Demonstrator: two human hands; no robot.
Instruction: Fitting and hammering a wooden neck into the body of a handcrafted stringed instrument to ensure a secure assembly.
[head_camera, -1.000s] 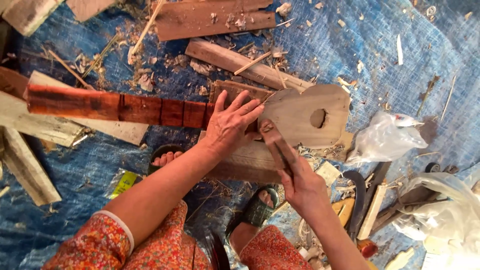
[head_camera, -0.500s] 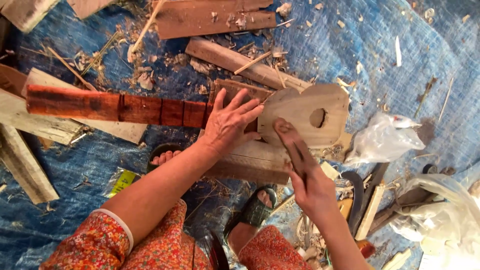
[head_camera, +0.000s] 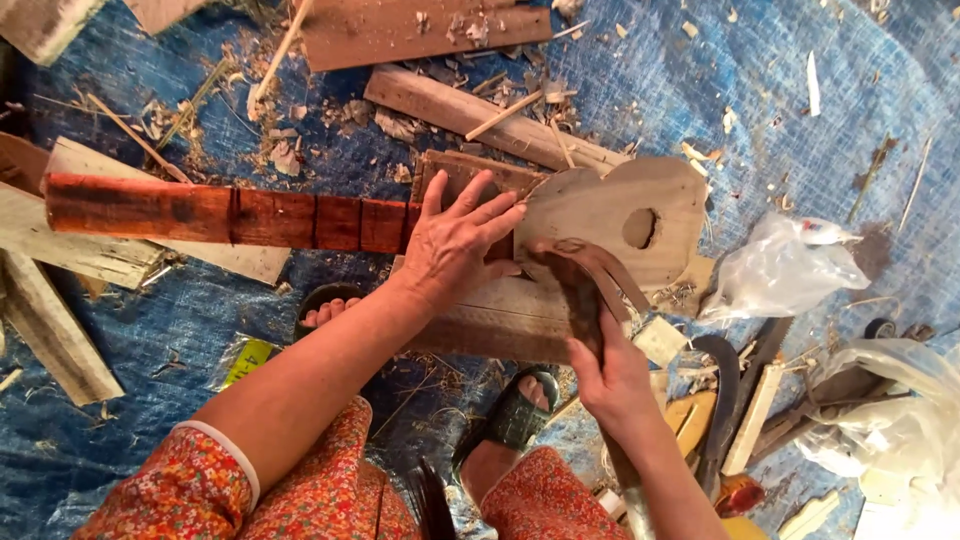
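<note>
The workpiece is a wooden instrument blank: a long red-brown neck (head_camera: 230, 215) running left to right, joined to a pale guitar-shaped body (head_camera: 625, 215) with a sound hole (head_camera: 640, 228). Its long axis lies horizontally across the view, resting on a flat plank (head_camera: 500, 320) over the blue tarpaulin (head_camera: 800, 120).

The left hand (head_camera: 455, 245) lies flat at the joint between neck and body, fingers spread and extended toward the upper right, palm pressing down. It grips nothing; it pins the blank in place.

The right hand (head_camera: 610, 380) is closed around the handle of a dark curved blade (head_camera: 580, 280). The blade tip sits at the lower-left edge of the body, just beside the left hand's thumb. The blade's long axis runs from the lower right up toward the body, roughly across the blank's long axis.

The body lies directly ahead of the right hand and to the right of the left fingertips. The right hand is nearer the body's lower edge; the left hand is nearer the neck.

Farther right lie a clear plastic bag (head_camera: 790, 270) and loose tools (head_camera: 740, 390).
</note>
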